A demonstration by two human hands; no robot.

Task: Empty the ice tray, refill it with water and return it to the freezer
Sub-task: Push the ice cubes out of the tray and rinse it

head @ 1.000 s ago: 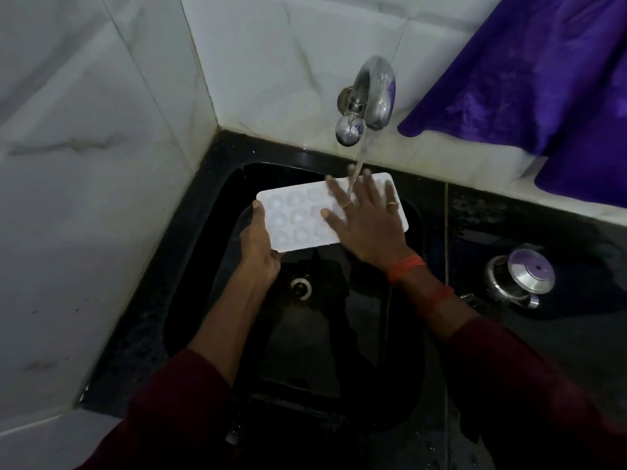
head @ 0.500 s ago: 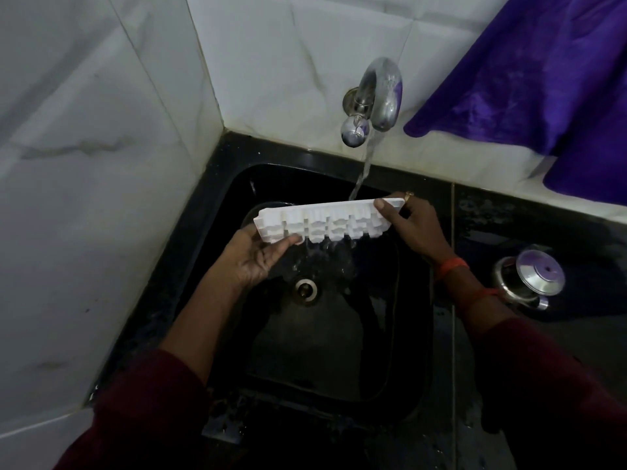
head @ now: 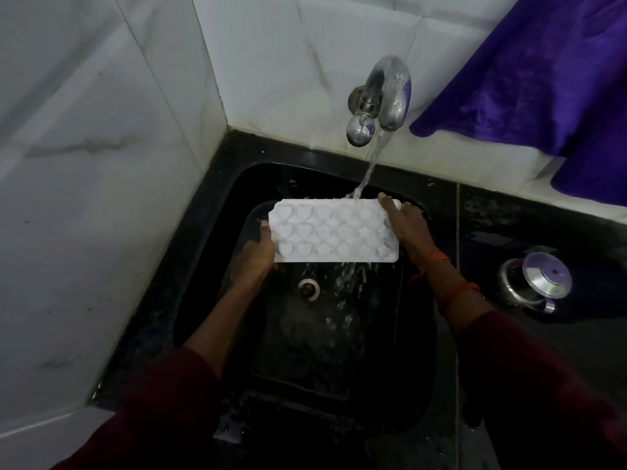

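white, grey-veined marble wall tiles [head: 84, 198] meet in a corner behind a black countertop [head: 526, 232], and a deep black rectangular sink [head: 390, 351] is set into that corner. a purple cloth [head: 543, 79] hangs against the back wall at the upper right, its lower edge near the counter. two dark maroon sleeves [head: 163, 408] reach in from the bottom.

the white plastic ice tray [head: 334, 232], with heart- and star-shaped cells facing up, is held above the sink between the hands, clear of the basin floor, its long sides running left to right. a curved chrome wall tap [head: 390, 93] with a round knob stands above and behind the tray's right half. a small steel pot with a domed lid [head: 532, 281] sits on the counter to the right, well apart from the tray.

the left hand [head: 256, 254] grips the tray's left short end, one fingertip on its rim and the rest curled underneath. the right hand [head: 409, 228] grips the right short end, thumb laid across the top at the far corner, fingers hidden below.

a stream of water [head: 371, 161] falls from the tap onto the tray's far edge near the right hand, and water spills off the near edge into the basin. the round metal drain [head: 308, 288] lies just below the tray's near edge. orange thread bands [head: 437, 257] circle the right wrist.
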